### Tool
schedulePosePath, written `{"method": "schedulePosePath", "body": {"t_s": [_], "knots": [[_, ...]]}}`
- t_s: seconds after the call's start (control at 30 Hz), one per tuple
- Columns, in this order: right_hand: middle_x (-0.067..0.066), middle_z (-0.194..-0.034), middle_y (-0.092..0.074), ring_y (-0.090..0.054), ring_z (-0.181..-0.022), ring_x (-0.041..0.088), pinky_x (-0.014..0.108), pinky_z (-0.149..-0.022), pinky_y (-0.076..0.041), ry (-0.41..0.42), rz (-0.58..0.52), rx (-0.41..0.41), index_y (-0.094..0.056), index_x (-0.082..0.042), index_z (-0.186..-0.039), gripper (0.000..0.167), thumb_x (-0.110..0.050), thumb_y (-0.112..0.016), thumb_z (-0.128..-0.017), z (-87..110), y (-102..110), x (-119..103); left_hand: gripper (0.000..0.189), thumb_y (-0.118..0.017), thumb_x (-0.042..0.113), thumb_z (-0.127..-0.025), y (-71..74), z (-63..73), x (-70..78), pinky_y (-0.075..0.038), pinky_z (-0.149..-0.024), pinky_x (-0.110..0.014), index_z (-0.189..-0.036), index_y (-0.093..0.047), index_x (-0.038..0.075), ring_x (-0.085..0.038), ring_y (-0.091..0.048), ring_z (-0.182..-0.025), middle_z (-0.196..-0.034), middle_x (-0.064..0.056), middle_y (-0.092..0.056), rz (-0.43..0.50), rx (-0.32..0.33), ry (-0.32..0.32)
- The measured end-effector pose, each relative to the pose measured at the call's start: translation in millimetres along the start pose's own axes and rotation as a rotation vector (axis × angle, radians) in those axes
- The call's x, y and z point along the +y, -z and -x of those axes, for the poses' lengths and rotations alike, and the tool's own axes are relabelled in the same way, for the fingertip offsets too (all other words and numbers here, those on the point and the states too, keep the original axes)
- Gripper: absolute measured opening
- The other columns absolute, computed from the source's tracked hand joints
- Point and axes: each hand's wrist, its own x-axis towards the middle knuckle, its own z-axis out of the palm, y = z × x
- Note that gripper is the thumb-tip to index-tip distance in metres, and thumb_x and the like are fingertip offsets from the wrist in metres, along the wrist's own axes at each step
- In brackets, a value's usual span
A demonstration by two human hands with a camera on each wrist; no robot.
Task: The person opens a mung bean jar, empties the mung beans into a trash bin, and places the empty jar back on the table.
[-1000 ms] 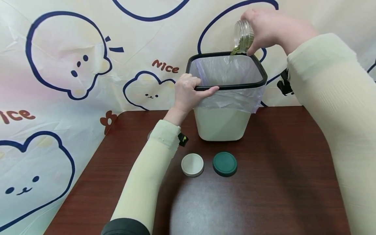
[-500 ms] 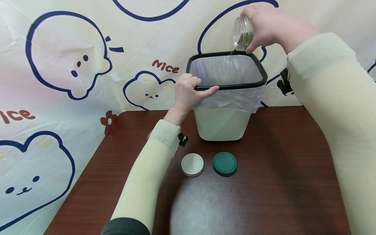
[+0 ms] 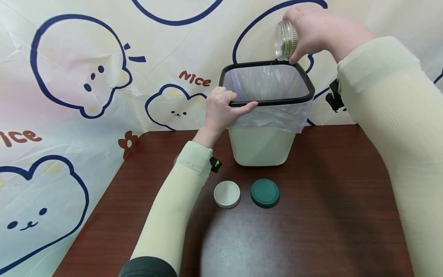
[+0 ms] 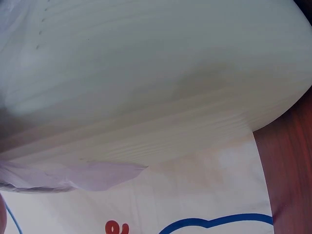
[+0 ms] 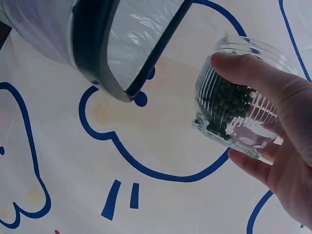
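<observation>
In the head view my left hand [image 3: 221, 107] grips the front left of the black rim [image 3: 277, 102] of a pale green trash bin [image 3: 261, 146], thumb along the outside. A translucent liner bag [image 3: 270, 80] lines it and folds over the rim. My right hand [image 3: 318, 34] holds a ridged clear glass jar [image 3: 284, 40], tilted, its mouth facing left above the bin's back rim. Small green bits [image 5: 226, 105] lie inside the jar in the right wrist view, with the thumb across its side. The bin's pale wall [image 4: 161, 68] fills most of the left wrist view.
A white lid [image 3: 227, 194] and a green lid [image 3: 265, 193] lie on the dark brown table [image 3: 311, 231] in front of the bin. A clear round edge shows just behind the left sleeve [image 3: 180, 200]. A printed cloth [image 3: 166, 46] hangs behind and to the left.
One second ago green bits gathered at the jar's lower lip; half a second ago a few were falling. Now none show falling. The hands have barely moved.
</observation>
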Motion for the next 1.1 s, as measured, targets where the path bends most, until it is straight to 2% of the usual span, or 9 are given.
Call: {"method": "schedulePosePath", "body": {"t_s": [0.27,0.43,0.57,0.73,0.87,1.1], "knots": [[0.036,-0.134,-0.036,-0.036,-0.118,0.051,0.062,-0.099,-0.035,0.001,-0.021,-0.013,-0.024,0.01,-0.144,0.093,-0.005,-0.081,-0.072,0.9,-1,2,0.065,-0.087,0.036,-0.069,-1.3,0.5,0.4,-0.031,-0.052,-0.035,-0.045,-0.033,0.009,-0.019,-0.032,-0.049,-0.047,0.001,-0.027,0.001,0.002,-0.004],[0.037,-0.136,-0.035,-0.034,-0.121,0.051,0.061,-0.102,-0.032,0.016,-0.032,0.026,-0.025,0.011,-0.144,0.092,-0.004,-0.08,-0.072,1.8,2,3,0.065,-0.087,0.036,-0.069,-0.6,0.6,0.8,-0.032,-0.052,-0.035,-0.045,-0.034,0.009,-0.019,-0.032,-0.049,-0.047,0.001,-0.028,0.001,0.0,-0.005],[0.037,-0.138,-0.032,-0.034,-0.121,0.053,0.062,-0.098,-0.034,0.011,-0.061,0.039,-0.023,0.009,-0.146,0.092,-0.002,-0.078,-0.073,2.2,8,3,0.064,-0.087,0.036,-0.069,0.1,-0.1,0.7,-0.03,-0.052,-0.034,-0.045,-0.035,0.008,-0.02,-0.032,-0.049,-0.048,0.001,-0.028,-0.001,-0.004,0.005],[0.037,-0.133,-0.035,-0.035,-0.117,0.052,0.062,-0.098,-0.035,0.018,-0.013,-0.004,-0.026,0.011,-0.142,0.09,-0.002,-0.08,-0.071,2.6,8,2,0.064,-0.087,0.036,-0.069,0.7,-0.6,0.7,-0.03,-0.052,-0.033,-0.045,-0.035,0.007,-0.02,-0.033,-0.05,-0.048,0.0,-0.028,-0.003,-0.012,0.008],[0.038,-0.135,-0.034,-0.034,-0.118,0.052,0.062,-0.098,-0.035,0.008,-0.019,0.005,-0.024,0.011,-0.144,0.092,-0.002,-0.08,-0.071,3.8,6,2,0.062,-0.086,0.036,-0.07,0.5,-0.7,0.4,-0.031,-0.053,-0.034,-0.045,-0.037,0.007,-0.02,-0.033,-0.05,-0.047,0.001,-0.029,0.005,-0.01,0.002],[0.035,-0.131,-0.037,-0.035,-0.117,0.051,0.061,-0.1,-0.034,0.038,0.001,-0.007,-0.029,0.013,-0.14,0.089,-0.003,-0.081,-0.069,2.4,3,1,0.063,-0.087,0.035,-0.069,0.7,0.1,-0.1,-0.031,-0.052,-0.034,-0.045,-0.036,0.008,-0.02,-0.032,-0.049,-0.047,0.0,-0.028,0.008,-0.001,-0.001]]}}
